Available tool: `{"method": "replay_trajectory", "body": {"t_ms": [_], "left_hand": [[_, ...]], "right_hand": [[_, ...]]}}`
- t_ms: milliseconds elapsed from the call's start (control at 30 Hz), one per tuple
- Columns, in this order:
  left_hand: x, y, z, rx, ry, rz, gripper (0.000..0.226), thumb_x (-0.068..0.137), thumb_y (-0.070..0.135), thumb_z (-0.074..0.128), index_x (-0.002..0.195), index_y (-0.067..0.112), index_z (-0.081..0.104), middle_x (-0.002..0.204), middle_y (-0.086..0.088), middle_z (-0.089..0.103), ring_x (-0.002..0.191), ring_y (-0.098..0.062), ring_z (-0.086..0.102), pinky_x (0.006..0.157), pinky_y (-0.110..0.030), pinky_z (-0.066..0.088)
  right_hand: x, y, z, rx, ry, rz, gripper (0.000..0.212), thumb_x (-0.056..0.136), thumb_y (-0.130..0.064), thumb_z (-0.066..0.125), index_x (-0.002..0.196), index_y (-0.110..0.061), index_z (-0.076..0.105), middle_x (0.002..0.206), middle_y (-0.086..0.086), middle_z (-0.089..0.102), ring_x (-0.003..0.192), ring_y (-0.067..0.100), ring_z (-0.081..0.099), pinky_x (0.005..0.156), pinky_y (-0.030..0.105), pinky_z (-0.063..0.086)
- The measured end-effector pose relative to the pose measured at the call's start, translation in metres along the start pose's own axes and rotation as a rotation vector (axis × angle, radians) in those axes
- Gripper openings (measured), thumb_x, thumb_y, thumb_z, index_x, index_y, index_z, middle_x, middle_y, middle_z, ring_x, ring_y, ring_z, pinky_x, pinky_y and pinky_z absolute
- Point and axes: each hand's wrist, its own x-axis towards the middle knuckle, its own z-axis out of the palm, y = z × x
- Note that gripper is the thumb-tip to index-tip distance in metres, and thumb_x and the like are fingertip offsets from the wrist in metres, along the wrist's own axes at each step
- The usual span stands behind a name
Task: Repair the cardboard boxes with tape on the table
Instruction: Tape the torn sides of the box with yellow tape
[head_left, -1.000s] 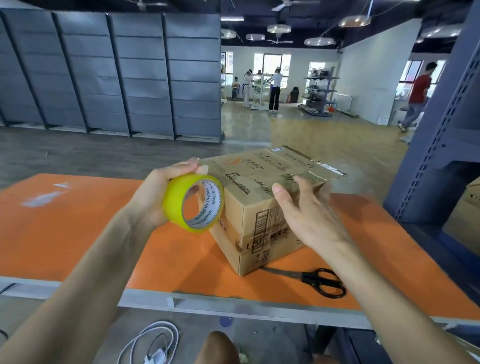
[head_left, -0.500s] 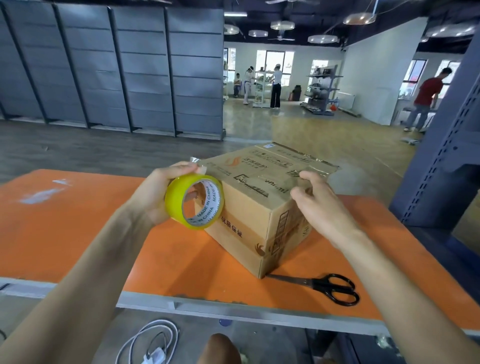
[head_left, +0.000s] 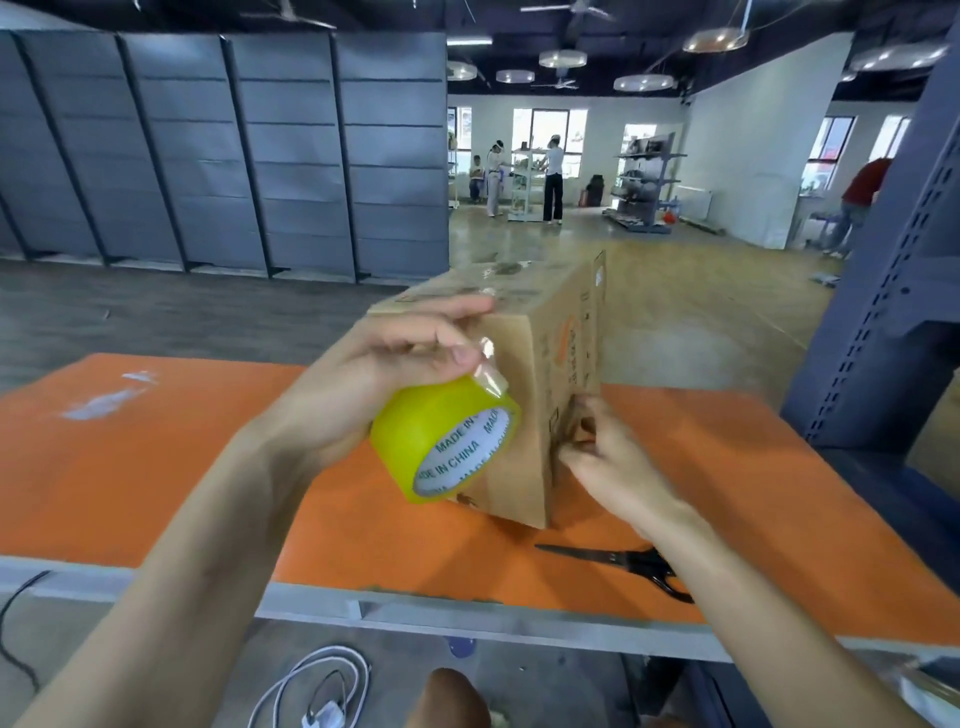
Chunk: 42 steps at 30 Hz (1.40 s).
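A brown cardboard box stands tipped up on the orange table, one corner edge facing me. My left hand grips a yellow roll of tape against the box's left face, its forefinger stretched along the box's top edge. A loose clear tape end sticks up from the roll. My right hand holds the box's right face low down, with thumb and fingers pinching at a flap edge there.
Black scissors lie on the table near its front edge, under my right forearm. A white cable lies on the floor below. A blue metal rack stands at the right. Several people stand far off.
The box has been turned and tipped up on the table. My left hand rolled the tape flat-side down against it. My right hand dropped from the top edge to the lower right face.
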Motion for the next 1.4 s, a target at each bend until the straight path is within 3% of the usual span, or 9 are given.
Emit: {"method": "replay_trajectory", "body": {"t_ms": [100,233,400,500,633,767,1033,1167,1400], "left_hand": [[-0.003,0.010,0.025,0.011,-0.082,0.034,0.030,0.078,0.019,0.074,0.079,0.049,0.079,0.106,0.034,0.070,0.106,0.015,0.062,0.092,-0.016,0.048],[0.006,0.001,0.015,-0.077,0.081,0.038,0.013,0.082,0.020,0.070,0.086,0.018,0.082,0.135,0.010,0.066,0.129,-0.004,0.057,0.111,-0.038,0.043],[0.008,-0.013,-0.016,-0.108,0.350,-0.033,0.013,0.083,0.020,0.077,0.089,0.009,0.078,0.136,0.013,0.062,0.137,0.010,0.040,0.117,-0.038,0.036],[0.002,-0.023,-0.020,-0.150,0.317,-0.131,0.028,0.080,0.026,0.077,0.096,0.002,0.074,0.129,-0.013,0.065,0.127,-0.024,0.058,0.110,-0.044,0.040],[0.000,-0.017,-0.007,-0.105,0.316,-0.123,0.011,0.092,0.015,0.069,0.091,0.004,0.072,0.101,-0.014,0.068,0.094,-0.028,0.064,0.090,-0.044,0.044],[0.005,-0.001,-0.015,-0.071,0.267,0.034,0.019,0.088,0.018,0.069,0.088,0.000,0.071,0.119,-0.014,0.062,0.124,-0.039,0.056,0.107,-0.056,0.041],[-0.009,-0.009,0.001,0.125,0.083,-0.038,0.010,0.080,0.023,0.070,0.075,0.017,0.077,0.134,0.018,0.064,0.135,-0.001,0.050,0.116,-0.043,0.036],[-0.020,-0.015,0.008,0.060,0.004,-0.114,0.014,0.082,0.022,0.069,0.082,0.011,0.077,0.130,0.009,0.069,0.136,-0.003,0.051,0.119,-0.047,0.034],[-0.044,-0.023,0.024,0.130,0.071,-0.092,0.010,0.086,0.023,0.070,0.083,0.019,0.079,0.128,0.006,0.070,0.139,-0.002,0.047,0.122,-0.045,0.029]], "right_hand": [[-0.007,-0.013,-0.008,0.075,0.086,-0.081,0.050,0.103,-0.017,0.051,0.150,-0.027,0.035,0.134,-0.010,0.056,0.120,0.012,0.057,0.106,0.033,0.044],[-0.019,-0.034,-0.029,0.089,0.152,-0.201,0.053,0.107,-0.048,0.037,0.156,-0.047,0.020,0.160,-0.016,0.034,0.135,0.001,0.044,0.116,0.033,0.032],[-0.026,-0.044,-0.033,0.011,0.051,-0.373,0.049,0.102,-0.059,0.040,0.148,-0.062,0.025,0.158,-0.030,0.030,0.142,0.000,0.037,0.114,0.033,0.034],[-0.026,-0.044,-0.027,-0.023,0.072,-0.390,0.047,0.101,-0.051,0.051,0.144,-0.058,0.032,0.149,-0.027,0.043,0.135,0.007,0.048,0.110,0.037,0.042],[-0.025,-0.045,-0.021,0.015,0.163,-0.359,0.045,0.098,-0.032,0.064,0.133,-0.049,0.043,0.111,-0.028,0.060,0.103,0.013,0.066,0.086,0.028,0.051],[-0.030,-0.037,-0.012,0.193,0.158,-0.300,0.036,0.094,-0.025,0.070,0.118,-0.040,0.047,0.109,-0.013,0.068,0.096,-0.002,0.067,0.092,0.034,0.056],[-0.042,0.001,0.014,-0.163,-0.191,-0.137,0.018,0.097,-0.047,0.060,0.104,-0.033,0.053,0.094,-0.010,0.066,0.092,0.010,0.068,0.090,0.039,0.055],[-0.047,0.010,0.032,-0.168,-0.364,-0.139,0.034,0.094,-0.049,0.060,0.125,-0.035,0.054,0.119,-0.009,0.066,0.103,0.007,0.067,0.096,0.035,0.055],[-0.033,0.000,0.013,-0.129,-0.058,-0.244,0.013,0.098,-0.026,0.060,0.104,-0.034,0.069,0.098,-0.018,0.072,0.092,-0.001,0.067,0.088,0.028,0.054]]}}
